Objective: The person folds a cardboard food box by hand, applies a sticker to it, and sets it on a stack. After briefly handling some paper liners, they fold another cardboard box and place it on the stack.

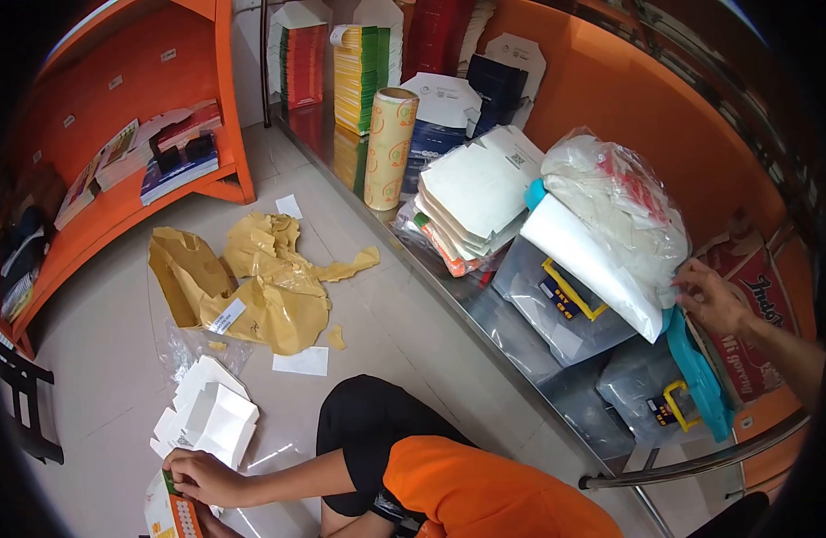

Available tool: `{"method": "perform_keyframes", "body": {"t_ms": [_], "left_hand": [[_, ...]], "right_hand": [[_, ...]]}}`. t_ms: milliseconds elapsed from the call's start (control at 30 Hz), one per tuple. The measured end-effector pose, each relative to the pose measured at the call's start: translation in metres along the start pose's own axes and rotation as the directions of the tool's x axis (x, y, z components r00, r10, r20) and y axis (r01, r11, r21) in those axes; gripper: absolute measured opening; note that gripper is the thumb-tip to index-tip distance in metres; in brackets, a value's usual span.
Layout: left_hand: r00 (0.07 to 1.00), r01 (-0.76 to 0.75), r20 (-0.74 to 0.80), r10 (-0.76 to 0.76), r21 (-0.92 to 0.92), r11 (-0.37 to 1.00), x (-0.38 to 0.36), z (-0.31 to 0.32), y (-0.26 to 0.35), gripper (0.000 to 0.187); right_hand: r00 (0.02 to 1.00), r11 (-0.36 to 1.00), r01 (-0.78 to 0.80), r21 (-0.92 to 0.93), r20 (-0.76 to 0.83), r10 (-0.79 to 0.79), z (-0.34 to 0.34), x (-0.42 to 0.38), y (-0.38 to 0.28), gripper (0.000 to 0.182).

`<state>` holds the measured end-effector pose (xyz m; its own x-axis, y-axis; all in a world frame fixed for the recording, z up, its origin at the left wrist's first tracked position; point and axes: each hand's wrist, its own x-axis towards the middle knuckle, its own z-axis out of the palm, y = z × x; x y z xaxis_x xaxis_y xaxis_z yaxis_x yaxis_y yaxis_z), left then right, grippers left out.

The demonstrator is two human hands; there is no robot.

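At the lower left, my left hand is closed over the edge of a printed orange, white and green cardboard food box, partly cut off by the frame. Right beside it on the floor lies an open white folded box. My right hand reaches in from the right, fingers bent and apart. Its fingertips are close to the lower edge of a clear plastic bag of white items and a white roll. Both rest on a clear tub with a yellow handle.
Torn brown paper lies on the floor. A steel platform carries a white box stack, a patterned roll and flat cartons. Orange shelf stands left; metal bar crosses lower right.
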<state>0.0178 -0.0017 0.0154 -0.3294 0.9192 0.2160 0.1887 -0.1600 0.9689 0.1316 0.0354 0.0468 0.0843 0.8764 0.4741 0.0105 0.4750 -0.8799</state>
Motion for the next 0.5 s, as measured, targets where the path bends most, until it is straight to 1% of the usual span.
{"method": "perform_keyframes", "body": {"t_ms": [33,133,167,233,267,300,333,400,500], "left_hand": [[1.0,0.005,0.002,-0.005,0.001,1.0,-0.001,0.0,0.001,0.034],[1.0,0.015,0.005,-0.015,-0.003,1.0,-0.001,0.001,0.002,0.035],[1.0,0.021,0.005,-0.021,-0.01,1.0,-0.002,0.001,0.003,0.035],[0.999,0.031,0.011,-0.031,-0.024,0.999,-0.002,0.002,0.005,0.035],[0.999,0.047,0.015,-0.046,-0.079,0.996,-0.002,0.001,0.007,0.036],[1.0,0.014,0.003,-0.014,-0.004,1.0,-0.003,0.001,0.009,0.036],[1.0,0.009,0.0,-0.009,0.024,1.0,-0.003,0.0,0.007,0.035],[1.0,-0.01,-0.014,0.011,0.041,0.999,0.0,-0.002,0.001,0.035],[0.998,-0.043,-0.035,0.044,0.05,0.998,0.007,-0.007,-0.006,0.034]], "right_hand": [[1.0,1.0,0.019,-0.011,-0.023,-0.02,0.0,-0.001,-0.003,0.021],[0.98,0.991,-0.125,-0.038,0.15,0.129,-0.008,0.004,-0.011,0.016],[0.989,0.998,-0.049,-0.029,0.138,0.053,-0.004,0.003,-0.003,0.01],[0.992,0.998,-0.029,-0.064,0.117,0.036,-0.003,0.002,-0.004,0.008],[0.994,0.997,-0.02,-0.081,0.107,0.028,-0.002,0.002,-0.005,0.008],[0.993,0.996,-0.018,-0.091,0.112,0.028,-0.002,0.003,-0.006,0.007],[0.992,0.995,-0.035,-0.094,0.118,0.046,-0.002,0.002,-0.006,0.007],[0.988,0.992,-0.066,-0.103,0.133,0.08,-0.003,0.002,-0.005,0.007],[0.985,0.994,-0.062,-0.091,0.156,0.076,-0.001,0.001,0.0,0.009]]}}
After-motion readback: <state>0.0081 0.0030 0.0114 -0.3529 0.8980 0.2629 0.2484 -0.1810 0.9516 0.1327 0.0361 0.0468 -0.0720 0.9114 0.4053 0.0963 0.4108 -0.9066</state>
